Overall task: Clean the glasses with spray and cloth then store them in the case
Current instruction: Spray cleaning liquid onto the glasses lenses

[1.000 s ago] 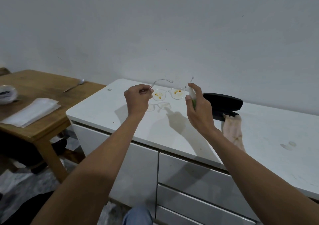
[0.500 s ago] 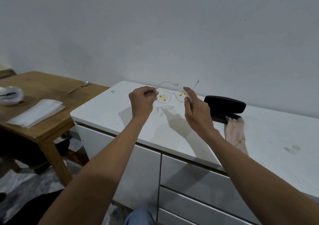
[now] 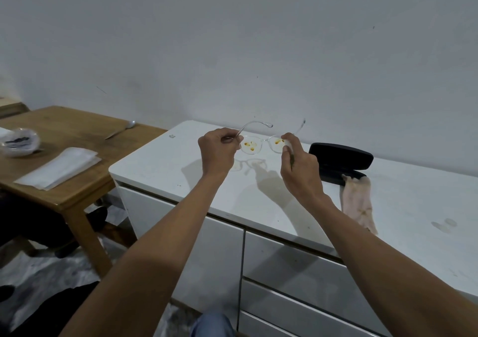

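1. Clear plastic glasses (image 3: 261,144) held up over the white cabinet top (image 3: 160,166). Left hand (image 3: 216,149) pinches the left temple hinge.
2. Right hand (image 3: 300,166) is curled round a small spray bottle (image 3: 291,157), mostly hidden, fingertips (image 3: 287,138) at the right lens rim.
3. Orange blobs on both lenses: I'd mist each directly and keep fingers off the glass.
4. Frame is thin with curved temples, so support it near the hinges and don't twist.
5. Pale cloth (image 3: 358,202) lies limp and crumpled, touching the open black hard case (image 3: 341,159), just right of the hands.
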